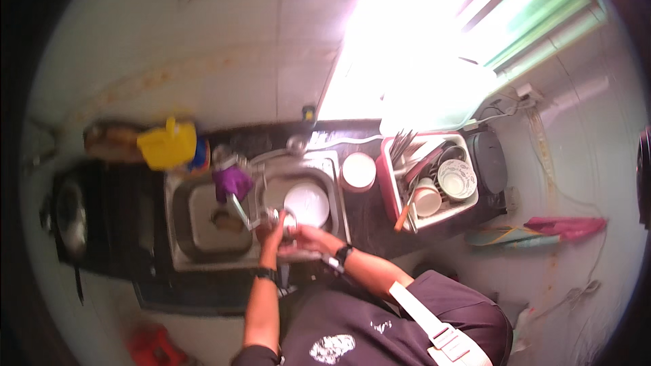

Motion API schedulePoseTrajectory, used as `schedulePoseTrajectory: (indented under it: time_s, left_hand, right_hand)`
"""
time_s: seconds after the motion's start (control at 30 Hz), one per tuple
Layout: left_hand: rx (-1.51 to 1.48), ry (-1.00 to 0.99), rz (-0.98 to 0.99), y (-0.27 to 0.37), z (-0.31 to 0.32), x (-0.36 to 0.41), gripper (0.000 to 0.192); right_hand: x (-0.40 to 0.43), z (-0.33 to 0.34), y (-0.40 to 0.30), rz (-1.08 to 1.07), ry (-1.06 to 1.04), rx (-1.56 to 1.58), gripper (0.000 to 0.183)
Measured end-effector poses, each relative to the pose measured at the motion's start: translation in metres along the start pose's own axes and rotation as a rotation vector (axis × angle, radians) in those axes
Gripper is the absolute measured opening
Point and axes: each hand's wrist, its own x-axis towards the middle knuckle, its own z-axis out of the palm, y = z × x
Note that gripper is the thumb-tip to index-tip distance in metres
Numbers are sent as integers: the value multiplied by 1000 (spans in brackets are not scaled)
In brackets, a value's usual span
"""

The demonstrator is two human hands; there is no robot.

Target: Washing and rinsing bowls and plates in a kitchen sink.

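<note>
Both of my hands meet over the front of a steel double-basin sink [173,259], close to the divider. My left hand [271,235] and my right hand [307,239] grip a small shiny round vessel [290,221] between them; blur hides its exact kind. Just left of it is the end of the tap spout [243,212], whose upper part is wrapped in purple cloth [233,183]. A white round dish [306,205] lies in the right basin, behind my hands. In the left basin there is a blurred brownish object [227,221].
Right of the sink stand white bowls [358,172] and a pink-rimmed dish rack [389,188] holding bowls, a mug and utensils. A wooden-handled tool [403,217] sticks out over its front. A yellow container [168,146] is at back left, a stove [71,213] far left, a red stool [155,345] below.
</note>
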Motion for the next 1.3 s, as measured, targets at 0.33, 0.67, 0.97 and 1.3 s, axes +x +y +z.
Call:
schedulePoseTrajectory:
  time_s: [0.33,0.67,0.97,1.3]
  left_hand:
    - [-67,205,703,-14,-19,-12,42]
    - [-586,-206,-7,-84,-35,14,45]
    - [-656,-231,-2,-67,-8,-9,42]
    - [-325,91,210,-54,-30,-22,58]
  right_hand:
    - [3,33,-4,-103,81,-173,27]
    - [-1,62,28,-471,45,-1804,43]
    - [-21,26,24,-372,215,-2346,78]
    - [33,29,-10,-486,380,-1178,32]
